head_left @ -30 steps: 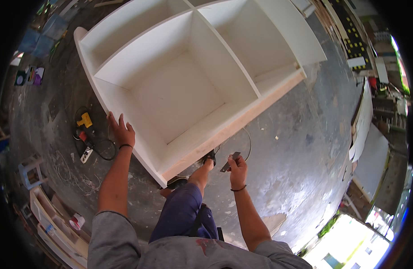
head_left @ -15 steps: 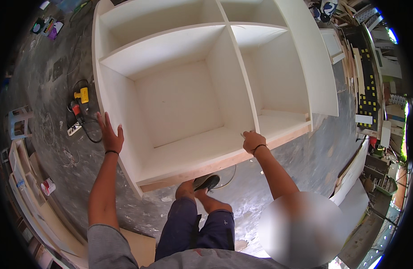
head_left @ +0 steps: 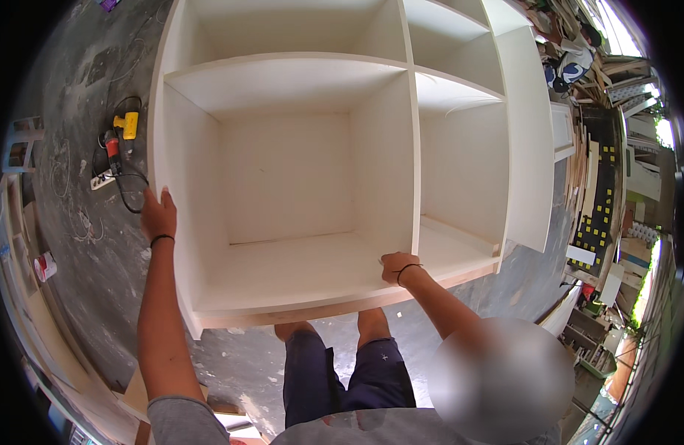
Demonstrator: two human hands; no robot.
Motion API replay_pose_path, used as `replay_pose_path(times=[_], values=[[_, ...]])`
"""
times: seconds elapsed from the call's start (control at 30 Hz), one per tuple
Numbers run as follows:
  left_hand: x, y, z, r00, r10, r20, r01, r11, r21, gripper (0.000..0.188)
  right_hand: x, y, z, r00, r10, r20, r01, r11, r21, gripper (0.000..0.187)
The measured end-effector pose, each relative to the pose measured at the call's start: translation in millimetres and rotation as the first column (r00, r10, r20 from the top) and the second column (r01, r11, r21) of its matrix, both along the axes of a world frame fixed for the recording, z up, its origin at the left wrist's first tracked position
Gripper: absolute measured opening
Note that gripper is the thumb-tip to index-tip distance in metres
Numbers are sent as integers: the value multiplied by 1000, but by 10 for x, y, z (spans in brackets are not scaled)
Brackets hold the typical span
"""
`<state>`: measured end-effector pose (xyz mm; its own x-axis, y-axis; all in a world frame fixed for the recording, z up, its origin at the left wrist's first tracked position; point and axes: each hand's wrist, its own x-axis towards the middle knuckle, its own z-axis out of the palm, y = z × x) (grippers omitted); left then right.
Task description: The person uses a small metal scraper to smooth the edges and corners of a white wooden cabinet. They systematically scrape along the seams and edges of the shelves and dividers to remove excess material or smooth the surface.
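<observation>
A large white cabinet (head_left: 286, 178) with open compartments fills the middle of the view, a bare wood strip (head_left: 283, 317) running along its near edge. At its left side panel (head_left: 158, 133), my left hand (head_left: 159, 216) grips the edge, thumb toward the inside and fingers toward the outer face. My right hand (head_left: 399, 268) is closed in a fist over the bottom panel, just in front of the upright divider (head_left: 415, 170). A small pale tip shows at its fingers; what it belongs to is hidden.
On the dark floor at left lie a red and black power tool (head_left: 113, 148), a yellow tool (head_left: 127, 124) and a white power strip (head_left: 102, 179) with cables. A white panel (head_left: 531, 148) stands along the cabinet's right side. Wood scraps (head_left: 635, 70) pile up at far right.
My left hand has gone from spread fingers to gripping the side panel's edge. My right hand, still closed, appears lower and farther left. The view has shifted, and my legs show closer under the cabinet.
</observation>
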<state>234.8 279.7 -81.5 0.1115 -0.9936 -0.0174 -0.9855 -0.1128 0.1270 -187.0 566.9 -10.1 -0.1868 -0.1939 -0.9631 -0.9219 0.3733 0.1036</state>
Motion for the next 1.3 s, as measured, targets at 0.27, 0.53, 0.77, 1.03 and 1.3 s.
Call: replay_pose_path(times=[0.27, 0.53, 0.77, 1.03, 1.3], values=[[87, 7, 46, 998, -1, 59, 2, 1000, -28, 49, 56, 155, -56, 992, -11, 123, 2, 997, 77, 34], [70, 82, 7, 998, -13, 60, 11, 999, 30, 50, 72, 469, 46, 671, -500, 547, 605, 796, -14, 26], [-60, 465, 166, 996, -75, -55, 47, 915, -400, 56, -787, -120, 722, 38, -793, 609, 990, 113, 85, 26], [-936, 2616, 90, 677, 732, -79, -736, 676, -45, 91, -1777, -243, 481, 814, -325, 482, 570, 613, -547, 22], [-1406, 2842, -295, 701, 696, 155, -706, 709, 7, 72, -2258, -1879, 357, 687, 712, -142, -379, 185, -907, 32]])
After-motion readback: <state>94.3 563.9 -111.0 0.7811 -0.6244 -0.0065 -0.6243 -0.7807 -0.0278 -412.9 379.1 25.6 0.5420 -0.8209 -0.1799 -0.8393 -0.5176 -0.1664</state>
